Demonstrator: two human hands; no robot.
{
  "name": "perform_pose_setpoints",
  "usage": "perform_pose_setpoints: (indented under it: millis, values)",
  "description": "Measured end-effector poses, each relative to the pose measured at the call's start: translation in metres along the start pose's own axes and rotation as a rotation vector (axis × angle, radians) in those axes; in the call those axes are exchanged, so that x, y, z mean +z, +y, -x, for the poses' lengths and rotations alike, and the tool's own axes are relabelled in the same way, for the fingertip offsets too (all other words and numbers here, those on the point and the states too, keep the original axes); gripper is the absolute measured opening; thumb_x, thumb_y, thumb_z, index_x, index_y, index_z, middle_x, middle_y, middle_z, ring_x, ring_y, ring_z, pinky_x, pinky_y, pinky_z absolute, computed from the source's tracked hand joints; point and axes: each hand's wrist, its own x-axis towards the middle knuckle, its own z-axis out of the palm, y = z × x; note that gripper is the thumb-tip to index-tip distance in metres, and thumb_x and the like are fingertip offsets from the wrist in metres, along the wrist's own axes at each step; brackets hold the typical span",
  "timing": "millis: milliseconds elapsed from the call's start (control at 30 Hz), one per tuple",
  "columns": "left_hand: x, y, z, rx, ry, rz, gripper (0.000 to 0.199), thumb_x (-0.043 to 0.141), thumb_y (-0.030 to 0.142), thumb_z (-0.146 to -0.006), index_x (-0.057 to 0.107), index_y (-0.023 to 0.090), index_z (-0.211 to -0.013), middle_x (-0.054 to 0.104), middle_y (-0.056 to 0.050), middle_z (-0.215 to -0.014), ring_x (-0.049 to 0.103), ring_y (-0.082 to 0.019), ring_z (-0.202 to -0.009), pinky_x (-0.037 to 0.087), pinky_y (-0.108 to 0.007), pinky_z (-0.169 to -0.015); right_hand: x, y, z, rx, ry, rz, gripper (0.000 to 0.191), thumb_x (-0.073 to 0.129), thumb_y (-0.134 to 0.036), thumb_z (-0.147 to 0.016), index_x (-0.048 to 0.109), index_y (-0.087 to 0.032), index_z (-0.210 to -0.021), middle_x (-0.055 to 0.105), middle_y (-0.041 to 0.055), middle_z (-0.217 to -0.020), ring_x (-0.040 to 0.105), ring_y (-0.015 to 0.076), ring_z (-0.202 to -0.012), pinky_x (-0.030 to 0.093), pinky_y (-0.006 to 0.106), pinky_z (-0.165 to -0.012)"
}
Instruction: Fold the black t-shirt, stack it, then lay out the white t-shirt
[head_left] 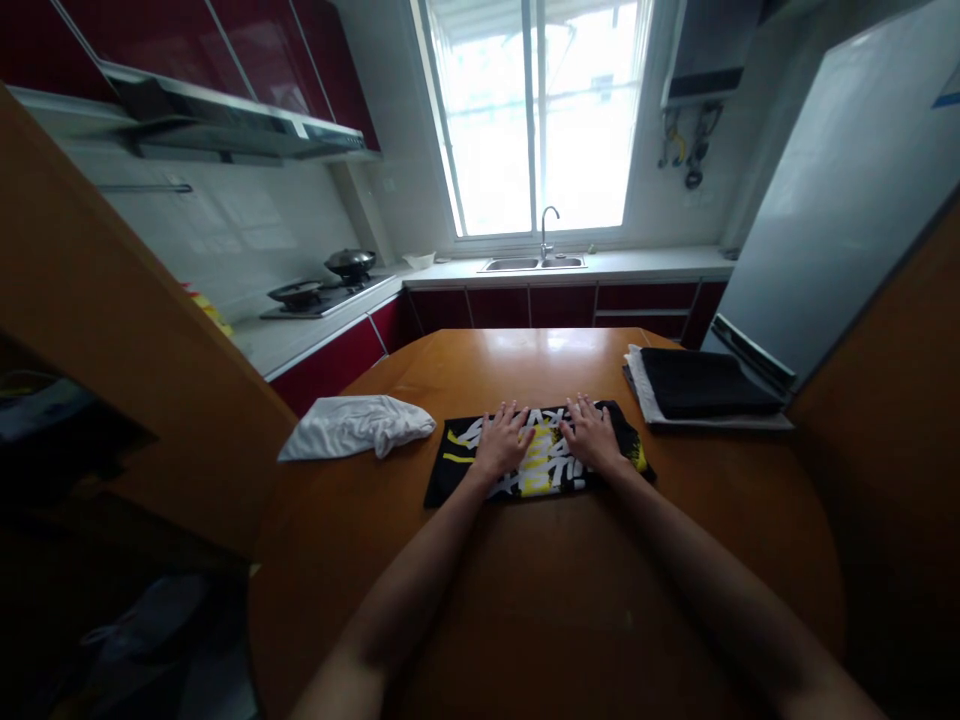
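A black garment [540,470] with white and yellow lettering lies folded into a wide, flat rectangle on the wooden table [540,590]. Flat on its left half rests my left hand [504,440], fingers stretched out and holding nothing. My right hand [592,435] presses on the right half in the same way, fingers spread. Parts of the print are hidden beneath both palms. Whether the garment is a T-shirt cannot be told from this fold.
To the left lies a crumpled white cloth [356,425]. Folded dark cloth [705,382] sits on lighter fabric at the right, near the fridge [847,170]. Beyond the table are a counter with a sink [514,264] and a stove [322,300] with pans.
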Motion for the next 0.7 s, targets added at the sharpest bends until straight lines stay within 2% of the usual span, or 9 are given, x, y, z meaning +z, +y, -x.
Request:
perform_pose_setpoints:
  millis: [133, 200, 267, 367, 433, 533, 633, 700]
  values:
    - [0.005, 0.0, -0.001, -0.046, -0.088, 0.018, 0.063, 0.035, 0.058, -0.098, 0.04, 0.028, -0.154, 0.028, -0.009, -0.165, 0.017, -0.034, -0.153, 0.01, -0.063, -0.121, -0.012, 0.01, 0.003, -0.001, -0.049, -0.049, 0.057, 0.035, -0.042, -0.103, 0.042, -0.013, -0.152, 0.032, 0.0162, -0.162, 0.024, 0.0282, -0.151, 0.015, 0.05, -0.122]
    - [0.009, -0.002, -0.002, -0.047, -0.106, 0.02, 0.064, 0.033, 0.059, -0.098, 0.04, 0.027, -0.154, 0.027, -0.01, -0.165, 0.016, -0.034, -0.154, 0.009, -0.063, -0.121, -0.018, 0.017, 0.006, 0.0, 0.024, -0.071, 0.055, 0.032, -0.04, -0.104, 0.046, -0.013, -0.149, 0.034, 0.0153, -0.161, 0.025, 0.0251, -0.151, 0.017, 0.045, -0.122]
    - [0.01, -0.004, -0.003, -0.041, -0.104, 0.02, 0.065, 0.031, 0.06, -0.098, 0.04, 0.026, -0.154, 0.027, -0.011, -0.165, 0.016, -0.033, -0.154, 0.01, -0.064, -0.12, -0.021, 0.028, 0.012, 0.041, 0.12, -0.051, 0.054, 0.03, -0.038, -0.105, 0.046, -0.013, -0.149, 0.033, 0.0148, -0.162, 0.023, 0.024, -0.152, 0.015, 0.043, -0.123]
    - [0.008, -0.004, -0.003, -0.04, -0.105, 0.022, 0.066, 0.031, 0.06, -0.098, 0.04, 0.026, -0.154, 0.027, -0.011, -0.165, 0.016, -0.033, -0.154, 0.011, -0.064, -0.12, -0.025, 0.043, 0.02, 0.124, 0.048, -0.022, 0.055, 0.036, -0.04, -0.103, 0.044, -0.013, -0.15, 0.032, 0.0161, -0.162, 0.023, 0.0274, -0.152, 0.017, 0.048, -0.121]
    - [0.004, -0.002, -0.002, -0.043, -0.099, 0.025, 0.064, 0.032, 0.059, -0.099, 0.042, 0.025, -0.153, 0.029, -0.011, -0.164, 0.018, -0.034, -0.153, 0.013, -0.064, -0.12, -0.028, 0.05, 0.024, 0.163, 0.052, -0.044, 0.054, 0.036, -0.04, -0.103, 0.047, -0.012, -0.148, 0.038, 0.0173, -0.159, 0.031, 0.0271, -0.149, 0.025, 0.045, -0.119]
    - [-0.004, 0.005, 0.001, -0.029, -0.023, 0.022, 0.062, 0.032, 0.056, -0.1, 0.048, 0.023, -0.149, 0.034, -0.013, -0.161, 0.024, -0.035, -0.151, 0.016, -0.063, -0.12, -0.036, 0.058, 0.023, 0.31, 0.166, -0.118, 0.048, 0.039, -0.04, -0.101, 0.06, -0.012, -0.133, 0.057, 0.0209, -0.14, 0.051, 0.028, -0.133, 0.04, 0.04, -0.109]
    - [-0.008, 0.018, 0.007, 0.052, 0.07, 0.023, 0.06, 0.033, 0.054, -0.101, 0.049, 0.022, -0.148, 0.037, -0.014, -0.16, 0.027, -0.034, -0.15, 0.016, -0.061, -0.121, -0.045, 0.067, 0.02, 0.491, 0.034, -0.227, 0.035, 0.06, -0.038, -0.088, 0.071, -0.01, -0.106, 0.07, 0.0219, -0.109, 0.066, 0.0318, -0.108, 0.051, 0.04, -0.092]
    - [-0.005, 0.026, 0.01, 0.095, 0.043, 0.036, 0.059, 0.035, 0.052, -0.1, 0.047, 0.023, -0.149, 0.036, -0.014, -0.16, 0.026, -0.034, -0.151, 0.016, -0.062, -0.12, -0.049, 0.075, 0.017, 0.544, -0.042, -0.304, 0.025, 0.071, -0.034, -0.077, 0.071, -0.012, -0.09, 0.071, 0.0165, -0.088, 0.07, 0.0291, -0.09, 0.054, 0.036, -0.079]
